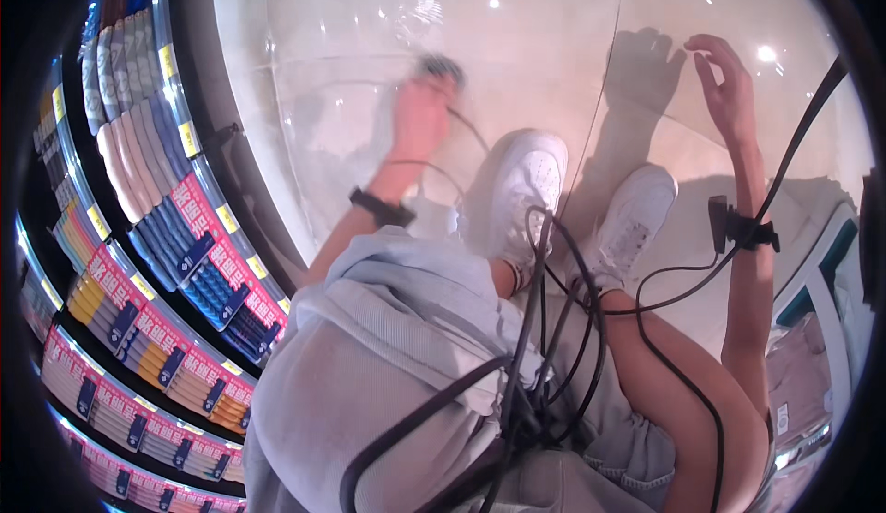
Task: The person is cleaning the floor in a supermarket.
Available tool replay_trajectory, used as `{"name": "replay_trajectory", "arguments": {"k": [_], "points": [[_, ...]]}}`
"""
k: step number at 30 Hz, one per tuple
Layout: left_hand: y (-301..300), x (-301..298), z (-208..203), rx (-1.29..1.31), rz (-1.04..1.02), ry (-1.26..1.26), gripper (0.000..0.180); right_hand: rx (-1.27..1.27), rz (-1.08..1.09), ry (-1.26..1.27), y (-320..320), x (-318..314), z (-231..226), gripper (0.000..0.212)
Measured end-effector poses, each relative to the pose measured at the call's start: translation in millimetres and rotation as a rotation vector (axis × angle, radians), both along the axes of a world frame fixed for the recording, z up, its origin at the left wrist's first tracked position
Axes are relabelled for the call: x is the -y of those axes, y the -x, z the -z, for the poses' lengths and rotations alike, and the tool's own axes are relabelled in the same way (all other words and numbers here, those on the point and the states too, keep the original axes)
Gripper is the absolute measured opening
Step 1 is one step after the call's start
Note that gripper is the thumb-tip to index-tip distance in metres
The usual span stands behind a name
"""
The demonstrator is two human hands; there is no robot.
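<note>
My left hand (423,116) is low over the pale floor, left of my shoes and smeared by motion. Its fingers are closed round a small dark grey object (440,72), too blurred to name. A thin dark cord curves away beside that hand. Out to the right, my right hand (724,84) is raised with nothing in it, its thumb and bent fingers apart. A hand-shaped shadow falls on the floor beside it. Both wrists wear black bands, the left band (381,207) and the right band (752,232), which has a cable near it.
Shelves (175,98) of rolled and folded towels (129,158) with pink labels line the left side. White shoes (531,181) stand between my hands. Black cables (591,347) hang in loops over my lap and legs. A white rack (831,301) with folded cloth stands at right.
</note>
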State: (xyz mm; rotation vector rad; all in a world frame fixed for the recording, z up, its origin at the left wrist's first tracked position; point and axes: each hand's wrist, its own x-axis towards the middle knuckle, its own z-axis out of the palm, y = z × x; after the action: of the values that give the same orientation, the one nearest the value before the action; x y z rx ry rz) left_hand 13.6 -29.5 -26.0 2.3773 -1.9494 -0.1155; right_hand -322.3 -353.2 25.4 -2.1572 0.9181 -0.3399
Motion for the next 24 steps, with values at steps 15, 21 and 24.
{"name": "replay_trajectory", "arguments": {"k": [15, 21, 24], "points": [[23, 16, -10, 0.016, 0.061, -0.146, 0.028, 0.004, 0.018, -0.044, 29, -6, 1, 0.014], [-15, 49, -23, 0.041, 0.071, -0.275, 0.032, 0.019, 0.042, -0.076, 29, -5, -1, 0.014], [-15, 30, -20, -0.063, 0.158, 0.036, 0.031, 0.022, 0.046, -0.032, 25, 5, 2, 0.014]]}}
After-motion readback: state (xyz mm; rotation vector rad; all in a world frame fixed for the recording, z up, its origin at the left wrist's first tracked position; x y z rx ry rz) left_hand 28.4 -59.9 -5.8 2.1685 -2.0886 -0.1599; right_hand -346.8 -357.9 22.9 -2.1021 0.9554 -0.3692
